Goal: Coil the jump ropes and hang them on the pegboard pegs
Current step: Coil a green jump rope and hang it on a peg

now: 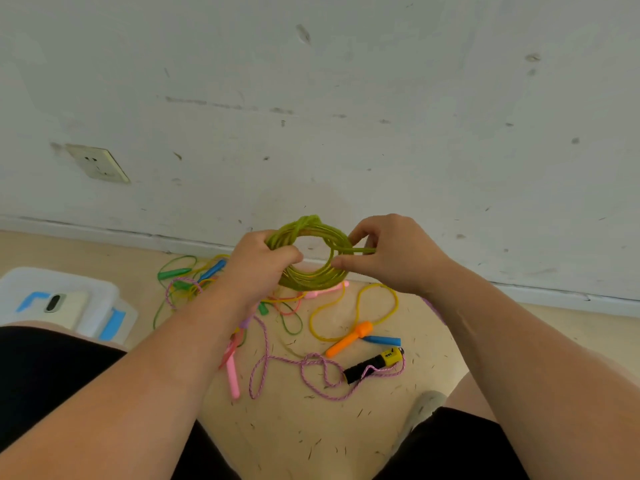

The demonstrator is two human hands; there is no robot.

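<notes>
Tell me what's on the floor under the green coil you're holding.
A pink handle shows just below the green coil, beside thin orange and green rope loops on the floor. The left hand and forearm hide the rest of that tangle.

Bright, flat daylight and a soft picture throughout; I saw no glare.

Light fell evenly across the wall (346, 98) and the floor (311, 427), and I could not tell where it came from. Shadows were faint: only thin, blurred ones lay under the loose ropes (322, 372). The wide lens bowed the skirting board (554, 292) and stretched the forearms (138, 375) large towards the lower corners. At centre the rope coil (311, 278), the left hand (258, 263) and the right hand (391, 258) looked slightly soft, with smeared edges. The plastic box (86, 289) at the left edge was pale and washed out, its outline hazy. The wall's marks looked smudged rather than crisp.
</notes>
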